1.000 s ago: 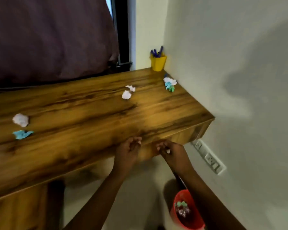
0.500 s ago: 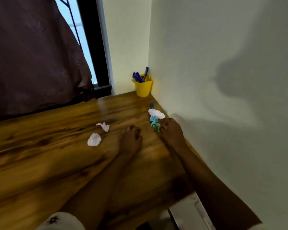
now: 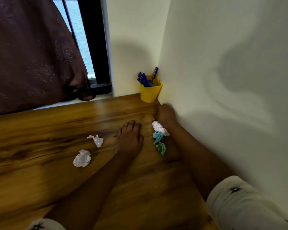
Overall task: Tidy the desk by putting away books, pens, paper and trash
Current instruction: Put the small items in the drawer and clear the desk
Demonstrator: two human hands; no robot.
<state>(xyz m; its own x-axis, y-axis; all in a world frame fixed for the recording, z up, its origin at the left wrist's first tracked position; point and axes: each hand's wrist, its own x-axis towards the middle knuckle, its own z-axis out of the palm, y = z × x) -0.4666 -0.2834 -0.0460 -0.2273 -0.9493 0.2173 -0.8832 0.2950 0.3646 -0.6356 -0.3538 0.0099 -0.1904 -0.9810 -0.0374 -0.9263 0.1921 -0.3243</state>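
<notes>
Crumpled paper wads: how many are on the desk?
5. Left of the left hand: a larger white wad and a smaller white wad. Beside the right forearm: a third white wad, a blue wad, a green wad. The arms may hide more.

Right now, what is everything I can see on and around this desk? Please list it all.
desk: one, brown wood, set into the wall corner
pen cup: one, yellow, far corner of the desk
pens: several, blue, standing in the pen cup
white paper balls: three, white, two left of the left hand, one by the right wrist
blue paper ball: one, light blue, between the arms
green paper ball: one, green, just nearer than the blue one
curtain: one, dark maroon, upper left
window: one, dark frame, behind the curtain
wall: pale, right side
sleeves: two, white with dark marks, bottom edge
left hand: fingers lying on the desk
right hand: by the wall, just short of the pen cup, fingers hidden
</notes>
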